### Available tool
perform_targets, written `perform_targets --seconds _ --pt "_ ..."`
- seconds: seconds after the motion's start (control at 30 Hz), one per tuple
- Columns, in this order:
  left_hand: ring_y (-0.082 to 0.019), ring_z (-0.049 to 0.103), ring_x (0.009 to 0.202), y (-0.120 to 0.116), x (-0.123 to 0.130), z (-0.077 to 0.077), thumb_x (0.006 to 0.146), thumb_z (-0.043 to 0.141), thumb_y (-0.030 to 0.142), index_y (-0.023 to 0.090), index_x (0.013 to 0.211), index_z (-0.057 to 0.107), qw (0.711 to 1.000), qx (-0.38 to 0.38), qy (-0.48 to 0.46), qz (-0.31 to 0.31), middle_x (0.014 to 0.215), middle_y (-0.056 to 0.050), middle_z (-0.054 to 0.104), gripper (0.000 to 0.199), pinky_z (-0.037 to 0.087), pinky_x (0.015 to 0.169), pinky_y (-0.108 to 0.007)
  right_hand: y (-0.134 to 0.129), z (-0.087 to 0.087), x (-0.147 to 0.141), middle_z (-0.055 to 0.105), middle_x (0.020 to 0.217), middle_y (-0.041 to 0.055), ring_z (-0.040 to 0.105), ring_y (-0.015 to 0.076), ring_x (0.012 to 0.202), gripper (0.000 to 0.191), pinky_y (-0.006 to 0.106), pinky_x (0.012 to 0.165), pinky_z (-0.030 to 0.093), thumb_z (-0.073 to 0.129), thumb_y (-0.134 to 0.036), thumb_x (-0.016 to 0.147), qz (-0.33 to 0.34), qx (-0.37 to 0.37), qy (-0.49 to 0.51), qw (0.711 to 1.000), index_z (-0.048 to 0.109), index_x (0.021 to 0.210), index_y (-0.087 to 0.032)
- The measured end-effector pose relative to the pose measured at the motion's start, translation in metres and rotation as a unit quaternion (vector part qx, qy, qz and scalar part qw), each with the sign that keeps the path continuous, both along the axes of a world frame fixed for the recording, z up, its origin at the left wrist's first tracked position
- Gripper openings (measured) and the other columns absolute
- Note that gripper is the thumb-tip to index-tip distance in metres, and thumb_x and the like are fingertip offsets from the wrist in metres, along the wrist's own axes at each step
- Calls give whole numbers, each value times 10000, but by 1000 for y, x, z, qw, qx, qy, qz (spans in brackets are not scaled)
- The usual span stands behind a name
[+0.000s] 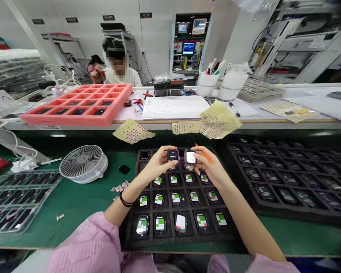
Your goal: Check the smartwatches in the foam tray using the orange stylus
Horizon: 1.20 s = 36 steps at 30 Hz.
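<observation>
My left hand (158, 160) is closed on a smartwatch (172, 154) with a dark screen, its thumb over the lower edge. Beside it, my right hand (211, 167) grips a second smartwatch (190, 157) whose screen is lit white. An orange stick-like tool, perhaps a pen (207, 154), also lies in the right hand's fingers. Both watches are held above the far rows of a black foam tray (170, 242). Many tray pockets hold watches showing green and white screens; one near-row watch (181, 222) looks mostly white. The hands hide part of the far rows.
A second black tray of watches (290, 182) lies right. At left are a white fan (83, 163), a clear plastic tray (22, 197) and paper scraps (121, 186). A raised shelf bears a pink foam tray (108, 120) and paper sheet (176, 106). A person (122, 77) sits beyond.
</observation>
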State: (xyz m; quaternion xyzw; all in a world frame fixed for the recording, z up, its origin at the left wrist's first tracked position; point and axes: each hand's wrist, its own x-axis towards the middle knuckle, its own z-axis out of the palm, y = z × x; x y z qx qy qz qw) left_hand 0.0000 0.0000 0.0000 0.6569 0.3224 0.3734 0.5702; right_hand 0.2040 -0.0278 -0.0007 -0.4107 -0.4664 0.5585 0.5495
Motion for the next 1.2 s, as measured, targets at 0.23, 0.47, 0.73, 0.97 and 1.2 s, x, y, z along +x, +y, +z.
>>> perform_targets --seconds 0.23,0.47,0.73,0.97,1.2 --pt "-113 605 702 0 3 4 869 552 426 189 1194 498 999 -33 -17 11 1007 -67 604 406 394 453 -169 0 1 2 597 774 -21 623 117 520 272 194 376 391 700 -357 757 -1 4 -5 1000 602 964 -210" --pt "-93 583 649 0 3 5 842 589 400 173 1159 512 999 -30 -17 24 942 -49 618 397 369 439 -162 0 1 1 594 746 -23 620 118 518 282 191 379 390 699 -379 753 1 5 -8 1000 603 956 -210" --pt "-90 564 532 0 3 9 871 525 433 164 1027 594 997 -52 -8 49 778 -22 643 318 332 416 -180 1 -2 1 563 612 -36 580 114 448 269 194 358 357 684 -438 771 -13 -7 -16 1000 595 891 -214" --pt "-160 640 788 5 1 -1 843 576 348 187 1249 483 999 -32 -37 14 1024 -78 619 447 438 478 -188 2 -2 6 593 835 7 627 125 561 329 214 388 426 710 -363 758 30 -8 -10 999 649 1056 -237" --pt "-153 654 768 6 0 -3 814 625 318 175 1225 489 999 -16 -25 22 1018 -81 623 456 423 478 -177 3 -6 7 598 1006 42 647 138 647 432 222 425 471 790 -277 683 62 6 -36 997 650 1091 -245"
